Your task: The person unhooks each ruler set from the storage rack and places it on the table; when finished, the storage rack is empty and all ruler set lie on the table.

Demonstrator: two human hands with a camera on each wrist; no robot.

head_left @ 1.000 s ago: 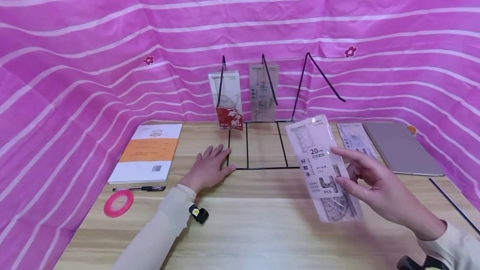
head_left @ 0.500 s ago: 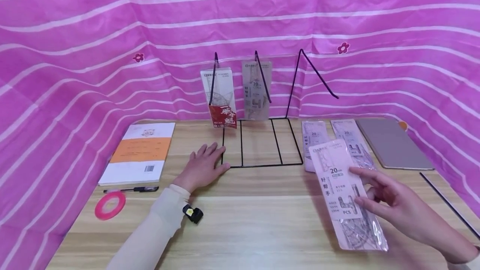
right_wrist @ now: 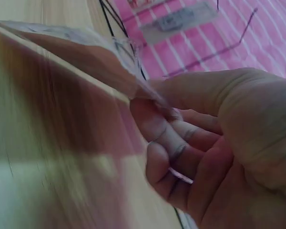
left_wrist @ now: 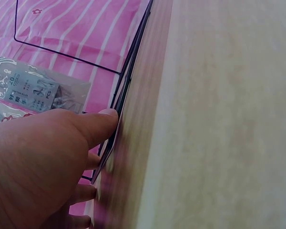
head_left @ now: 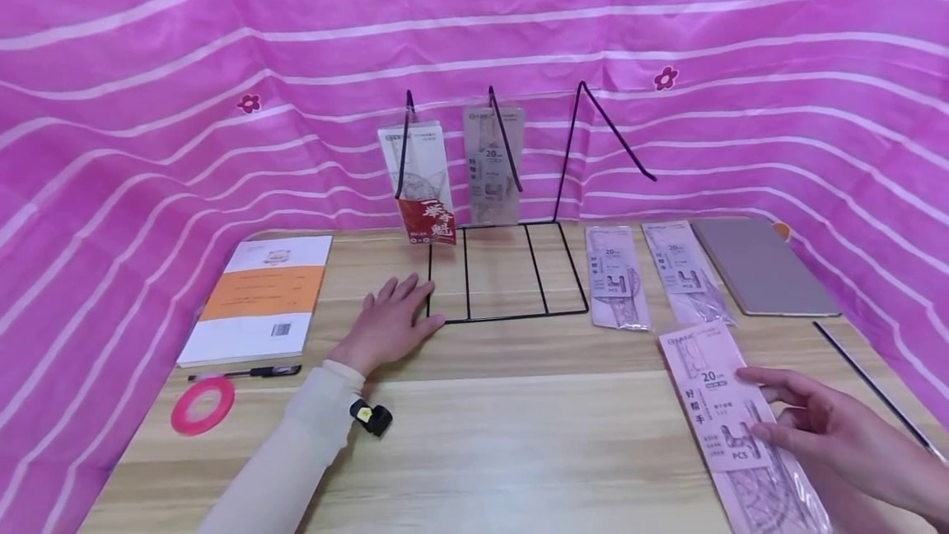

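Note:
My right hand [head_left: 830, 431] pinches a packaged ruler set [head_left: 730, 427] by its right edge, thumb on the front. In the right wrist view the pack [right_wrist: 86, 57] is edge-on above the wood, its lower side turned to the camera. My left hand [head_left: 389, 324] lies with straight fingers at the front left corner of a black wire rack [head_left: 511, 317], touching the base. On the rack's left hook hangs a ruler set with a red lower part [head_left: 427, 222]; another ruler set [head_left: 495, 163] hangs on the middle hook. The right hook [head_left: 619, 132] carries nothing.
Two ruler sets [head_left: 618, 278] lie right of the rack, beside a grey notebook [head_left: 764, 266]. At the left are an orange-and-white book [head_left: 255, 299], a pen [head_left: 245, 373] and a pink tape roll [head_left: 203, 406]. A dark thin rod [head_left: 878, 390] lies far right. A striped pink cloth stands behind.
My right hand has moved the ruler set rightward and toward me, away from the rack, uncovering a ruler set on the table. The left hand has stayed at the rack's base.

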